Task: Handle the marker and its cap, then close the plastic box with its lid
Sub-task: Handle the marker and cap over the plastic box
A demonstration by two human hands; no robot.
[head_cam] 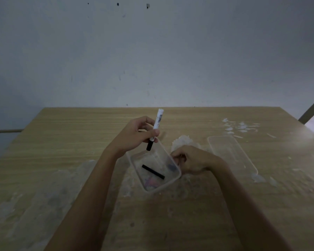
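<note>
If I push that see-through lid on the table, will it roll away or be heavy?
The lid lies flat and looks thin, clear plastic, so it would probably slide, not roll. It likely feels light and may bend a little. The wooden table looks smeared, so sliding might be a bit sticky.

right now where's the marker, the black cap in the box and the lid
marker [157,124], head view, on its white barrel above the left hand's grip
black cap [153,171], head view, mid-length, lying on the clear plastic box's floor
lid [232,153], head view, on its clear flat middle, on the table right of the box
</note>
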